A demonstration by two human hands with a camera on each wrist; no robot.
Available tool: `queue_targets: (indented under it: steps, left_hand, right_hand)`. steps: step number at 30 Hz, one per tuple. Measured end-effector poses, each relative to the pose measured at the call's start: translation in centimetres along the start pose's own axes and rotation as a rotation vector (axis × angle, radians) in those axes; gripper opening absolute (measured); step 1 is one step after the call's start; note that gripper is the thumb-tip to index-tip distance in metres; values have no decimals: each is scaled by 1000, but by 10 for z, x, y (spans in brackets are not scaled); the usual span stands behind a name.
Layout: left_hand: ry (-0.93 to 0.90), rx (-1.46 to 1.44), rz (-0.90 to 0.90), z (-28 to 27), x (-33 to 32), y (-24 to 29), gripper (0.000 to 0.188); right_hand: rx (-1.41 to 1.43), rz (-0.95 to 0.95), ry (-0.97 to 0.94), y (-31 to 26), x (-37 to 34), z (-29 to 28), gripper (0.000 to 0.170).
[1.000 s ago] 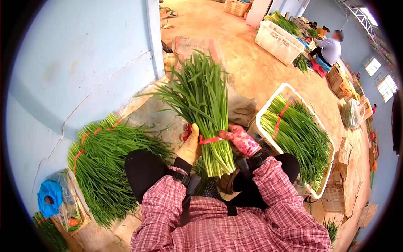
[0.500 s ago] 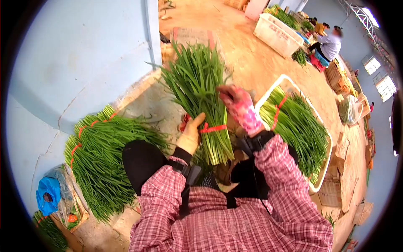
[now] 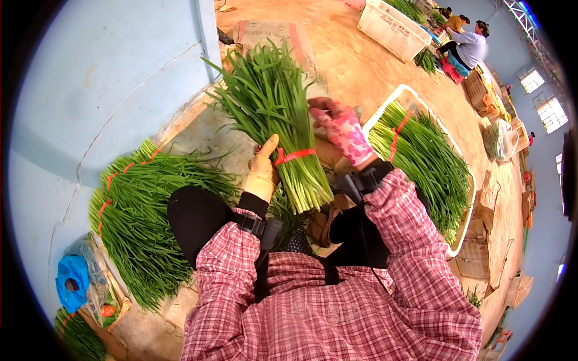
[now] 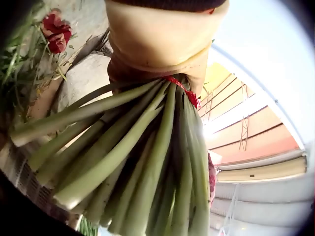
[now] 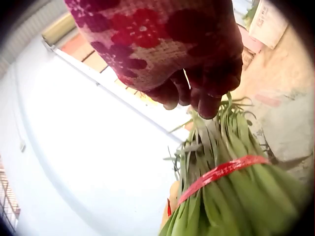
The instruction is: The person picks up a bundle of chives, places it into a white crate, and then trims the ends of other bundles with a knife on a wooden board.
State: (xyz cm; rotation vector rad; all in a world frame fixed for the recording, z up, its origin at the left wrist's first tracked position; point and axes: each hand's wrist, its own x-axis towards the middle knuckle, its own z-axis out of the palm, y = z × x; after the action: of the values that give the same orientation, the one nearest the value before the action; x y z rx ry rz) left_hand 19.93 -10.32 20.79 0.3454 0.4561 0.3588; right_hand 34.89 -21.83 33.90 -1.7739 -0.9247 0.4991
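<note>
Currently the tied bundle (image 3: 271,99) is upheld betw. both hands, fwd of the torso, long axis running away & slightly L, leaf tips far, cut ends near. L hand (image 3: 262,173) grips its L side by the red band (image 3: 296,156), thumb extended, other fingers mostly hidden; R hand (image 3: 345,133), fingers bent, is at the leaves' R edge above the band, hold unconfirmed. White crate (image 3: 471,216) stands to R, greens pile (image 3: 144,234) to L.

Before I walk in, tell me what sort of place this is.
Probably a packing shed for leafy greens. A bundle of long green leaves is tied with a red band, a white crate holds more, and a seated person works farther back, near another large crate.
</note>
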Motion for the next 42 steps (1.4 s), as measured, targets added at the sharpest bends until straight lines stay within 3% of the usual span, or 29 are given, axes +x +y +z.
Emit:
queue_targets:
  steps: [2, 3, 7, 8, 11, 15, 17, 21, 24, 25, 26, 30, 33, 34, 35, 36, 37, 39, 41, 42]
  left_hand:
    - [-24, -66, -33, 3, 1, 5, 49]
    - [-38, -99, -49, 4, 1, 7, 51]
    - [-52, -72, -25, 4, 0, 13, 61]
    - [-36, -67, -11, 5, 0, 12, 61]
    - [10, -53, 40, 4, 1, 15, 63]
    - [30, -43, 82, 6, 1, 19, 64]
    - [29, -69, 104, 5, 1, 23, 63]
    - [2, -123, 154, -2, 8, 28, 56]
    - [-33, -123, 154, 7, -1, 32, 59]
    - [-11, -122, 151, 8, -1, 31, 59]
    - [11, -121, 149, 8, -1, 31, 60]
    - [82, -109, 134, 12, -8, 37, 62]
    - [43, -139, 159, 12, -9, 41, 63]
    - [-52, -190, 61, 9, -13, 53, 64]
    - [78, -160, 188, 17, -11, 40, 63]
    - [39, -166, 170, 11, -4, 38, 60]
    - [-2, -172, 150, 4, 3, 35, 58]
    - [-36, -108, 192, -9, 16, 26, 54]
    - [-25, -7, 211, -10, 19, 19, 50]
    - [-59, 16, 202, -5, 14, 19, 41]
  right_hand:
    - [-97, 19, -100, -23, -17, -20, 28]
    - [240, 85, -155, -15, -27, -22, 27]
    - [-255, -94, -427, -32, -55, -26, 25]
    - [-242, 0, -446, -35, -58, -25, 20]
    - [-68, -10, -307, -33, -66, -26, 14]
    - [529, 214, -219, -33, -88, -52, 16]
    - [798, 19, -519, -6, -93, -75, 21]
    - [247, 267, -396, 33, -94, -79, 46]
    - [119, 360, -337, -10, -87, -41, 50]
    - [-116, 335, -321, -32, -84, -31, 46]
    - [-81, 226, -280, -6, -82, -25, 37]
    - [6, 342, -406, -14, -87, -42, 31]
    - [-39, 278, -830, -40, -99, -67, 35]
    - [-323, 13, -656, -22, -105, -74, 35]
    - [-591, -253, -459, -4, -107, -77, 36]
    - [-307, 21, -316, -39, -102, -72, 42]
    - [-350, 135, -194, -40, -91, -71, 53]
    - [-163, 140, -187, -30, -67, -63, 61]
    - [-2, 161, -296, -2, -47, -42, 61]
    - [173, 101, -275, 20, -44, -29, 60]
